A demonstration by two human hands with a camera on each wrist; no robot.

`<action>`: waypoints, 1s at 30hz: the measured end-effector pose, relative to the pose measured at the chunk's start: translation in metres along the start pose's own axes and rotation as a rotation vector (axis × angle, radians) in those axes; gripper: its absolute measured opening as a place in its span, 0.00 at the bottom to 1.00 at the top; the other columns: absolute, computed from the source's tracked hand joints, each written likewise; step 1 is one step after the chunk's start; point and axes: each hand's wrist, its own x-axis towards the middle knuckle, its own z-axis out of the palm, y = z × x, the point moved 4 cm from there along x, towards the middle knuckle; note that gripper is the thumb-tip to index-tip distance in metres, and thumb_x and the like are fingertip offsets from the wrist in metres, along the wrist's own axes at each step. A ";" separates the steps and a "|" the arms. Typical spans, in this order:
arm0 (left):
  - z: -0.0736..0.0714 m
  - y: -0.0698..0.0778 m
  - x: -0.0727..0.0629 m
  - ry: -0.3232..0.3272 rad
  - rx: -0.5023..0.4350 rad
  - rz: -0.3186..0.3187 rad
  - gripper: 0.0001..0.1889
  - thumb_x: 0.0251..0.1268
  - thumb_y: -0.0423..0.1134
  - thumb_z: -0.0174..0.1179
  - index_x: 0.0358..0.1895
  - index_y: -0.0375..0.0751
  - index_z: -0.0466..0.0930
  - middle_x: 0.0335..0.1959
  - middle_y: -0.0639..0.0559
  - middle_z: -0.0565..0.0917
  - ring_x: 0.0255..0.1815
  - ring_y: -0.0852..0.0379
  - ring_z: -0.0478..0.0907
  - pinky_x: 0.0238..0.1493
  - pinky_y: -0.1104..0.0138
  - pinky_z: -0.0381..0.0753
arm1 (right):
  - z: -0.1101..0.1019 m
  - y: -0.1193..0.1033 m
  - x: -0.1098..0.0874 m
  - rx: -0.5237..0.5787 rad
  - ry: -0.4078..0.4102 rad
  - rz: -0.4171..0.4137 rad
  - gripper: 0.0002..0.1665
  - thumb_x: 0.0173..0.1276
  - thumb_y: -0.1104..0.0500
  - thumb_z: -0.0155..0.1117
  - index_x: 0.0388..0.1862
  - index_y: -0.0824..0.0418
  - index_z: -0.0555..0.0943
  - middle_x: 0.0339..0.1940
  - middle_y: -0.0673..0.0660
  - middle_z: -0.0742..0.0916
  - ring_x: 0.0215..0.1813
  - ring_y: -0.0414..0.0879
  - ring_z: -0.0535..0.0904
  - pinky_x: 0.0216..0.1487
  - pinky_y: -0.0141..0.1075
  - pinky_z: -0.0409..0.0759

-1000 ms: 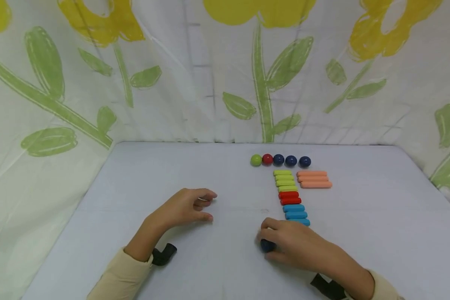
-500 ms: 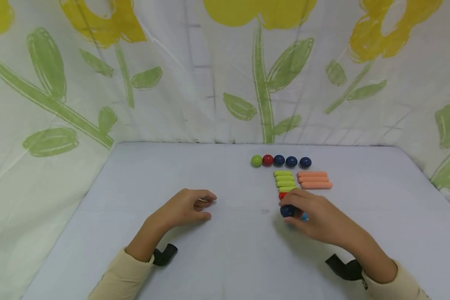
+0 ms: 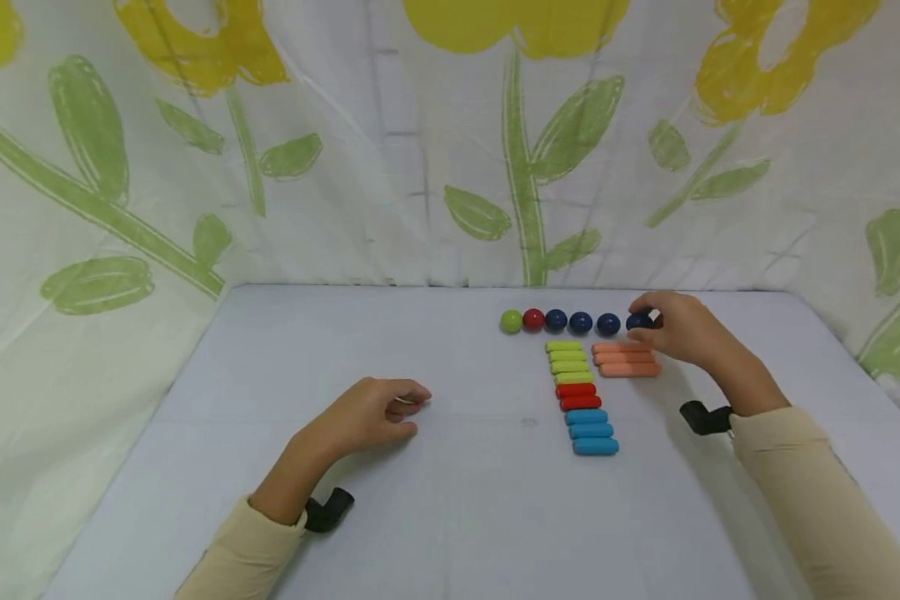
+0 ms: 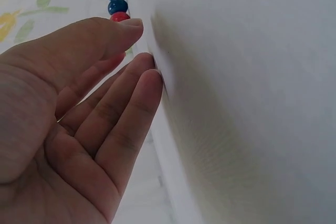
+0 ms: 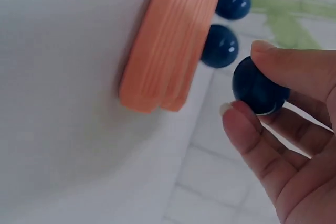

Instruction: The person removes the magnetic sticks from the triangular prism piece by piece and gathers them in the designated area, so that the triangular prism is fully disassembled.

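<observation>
Pinched between the thumb and fingers of my right hand (image 3: 678,327) is a dark blue ball (image 5: 257,86), at the right end of a row of balls along the table's back. That row has a green ball (image 3: 511,322), a red ball (image 3: 533,320) and three blue balls, the nearest blue ball (image 3: 608,324) just left of the held one. In front of my right hand lie three ridged orange sticks (image 3: 627,369) side by side. My left hand (image 3: 367,414) rests at the table's middle left, fingers loosely bent and holding nothing.
A column of short sticks runs toward the front: several yellow-green sticks (image 3: 568,367), two red sticks (image 3: 581,403) and three blue sticks (image 3: 596,447). Behind the white table (image 3: 450,517) hangs a flower-printed curtain (image 3: 330,167).
My right hand has carried the blue ball from the table's front middle, over the column of sticks, to the back right end of the ball row. My left hand has stayed nearly still.
</observation>
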 end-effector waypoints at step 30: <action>0.003 0.001 -0.002 0.010 -0.008 -0.020 0.18 0.63 0.26 0.65 0.56 0.34 0.81 0.55 0.44 0.84 0.53 0.52 0.84 0.50 0.68 0.81 | 0.009 0.008 0.009 -0.050 -0.019 0.073 0.27 0.68 0.57 0.70 0.59 0.74 0.77 0.53 0.75 0.79 0.50 0.66 0.75 0.50 0.60 0.74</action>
